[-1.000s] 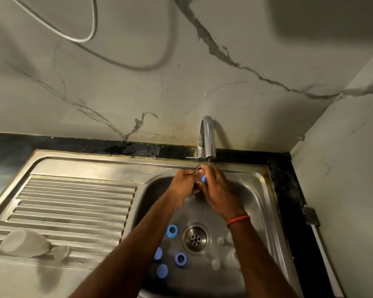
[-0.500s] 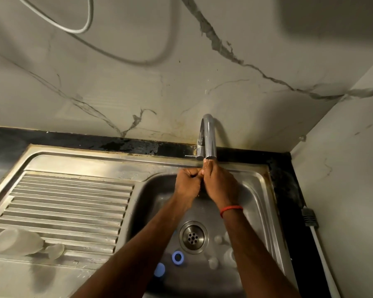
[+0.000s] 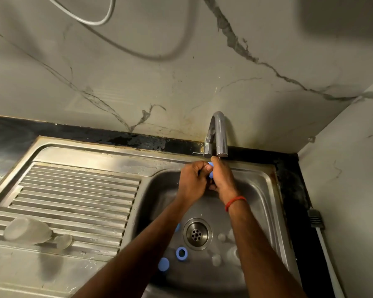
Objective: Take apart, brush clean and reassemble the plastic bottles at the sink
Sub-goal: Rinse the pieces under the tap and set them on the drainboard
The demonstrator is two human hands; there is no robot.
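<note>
Both hands are up under the tap (image 3: 219,134), over the back of the sink (image 3: 265,190). The left hand (image 3: 192,179) has its fingers curled in tight, and its thumb presses on a small blue cap (image 3: 211,171). The right hand (image 3: 223,179) is curled round the other side of the same blue cap, so the cap sits squeezed between the two hands, just below the tap's mouth. Most of the cap is hidden by fingers. The right wrist wears a red band (image 3: 235,202). Down in the sink, near the drain (image 3: 197,234), lie a blue ring (image 3: 181,253) and a blue lid (image 3: 163,264), with some small clear bits (image 3: 216,260) close by. A clear bottle (image 3: 27,232) lies on its side on the draining board (image 3: 73,190), well apart from the hands
</note>
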